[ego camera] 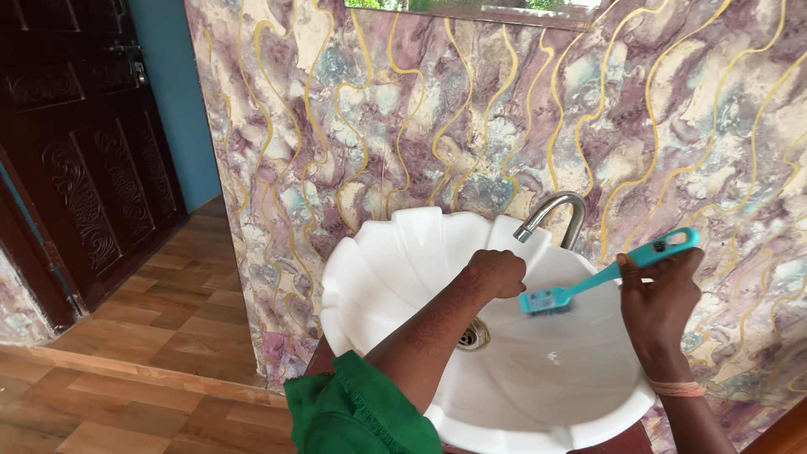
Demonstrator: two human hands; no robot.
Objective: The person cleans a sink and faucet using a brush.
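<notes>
Right of centre, my right hand [660, 298] clamps the brush [607, 273], bristles lower-left over the sink [370, 277]; left hand [498, 273] fisted.

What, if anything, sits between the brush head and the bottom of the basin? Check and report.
The left hand, closed in a fist, is beside the bristle end of the teal brush, which the right hand holds by the handle. Below the bristles the white basin shows only bare wall down to the drain; nothing visible stands between.

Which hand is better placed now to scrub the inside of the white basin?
Probably the right hand: it grips the teal brush, bristles over the basin. The left hand is a fist under the tap.
</notes>
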